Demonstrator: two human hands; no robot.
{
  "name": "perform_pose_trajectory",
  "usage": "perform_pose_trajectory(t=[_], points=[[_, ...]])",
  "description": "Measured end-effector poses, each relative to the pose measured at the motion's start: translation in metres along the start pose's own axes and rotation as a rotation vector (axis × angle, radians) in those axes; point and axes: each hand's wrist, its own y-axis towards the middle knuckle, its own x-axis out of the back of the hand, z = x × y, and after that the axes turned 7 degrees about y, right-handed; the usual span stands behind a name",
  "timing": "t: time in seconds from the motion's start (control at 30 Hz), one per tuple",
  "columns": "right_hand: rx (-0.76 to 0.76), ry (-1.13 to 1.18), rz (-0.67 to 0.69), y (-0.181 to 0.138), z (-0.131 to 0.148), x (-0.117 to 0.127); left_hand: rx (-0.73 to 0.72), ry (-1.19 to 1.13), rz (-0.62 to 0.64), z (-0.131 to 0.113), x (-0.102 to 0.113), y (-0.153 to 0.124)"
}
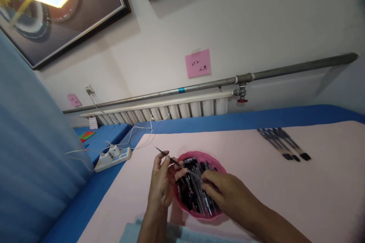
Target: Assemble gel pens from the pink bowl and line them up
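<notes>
My left hand (162, 182) pinches a slim, dark, pen-like stick (162, 153) with a fine point at its upper left end. That stick slants down toward a pink scalloped bowl (211, 217), over whose left side the hand hovers. My right hand (224, 189) is above the bowl's right side, fingers closed on a thin clear stick (194, 175) that reaches toward the left fingers. Whether the two sticks join is too small to tell. Inside the bowl lie several dark and clear slender pieces (199, 197), like pens or fine brushes, partly hidden by my hands.
Several dark-bristled brushes (285, 144) lie in a row on the pink sheet (322, 193) at right. A power strip (113, 159) with plugs and white cables stands at left. Light blue cloth (182, 233) lies nearest me. A radiator (194, 109) runs behind the blue table edge.
</notes>
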Motion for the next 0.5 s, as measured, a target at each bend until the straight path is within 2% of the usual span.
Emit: perform_pose_trajectory(t=[0.5], points=[[0.029, 0.002, 0.028, -0.0002, 0.0021, -0.0006, -0.01, -0.017, -0.001, 0.0004, 0.0009, 0.0006]])
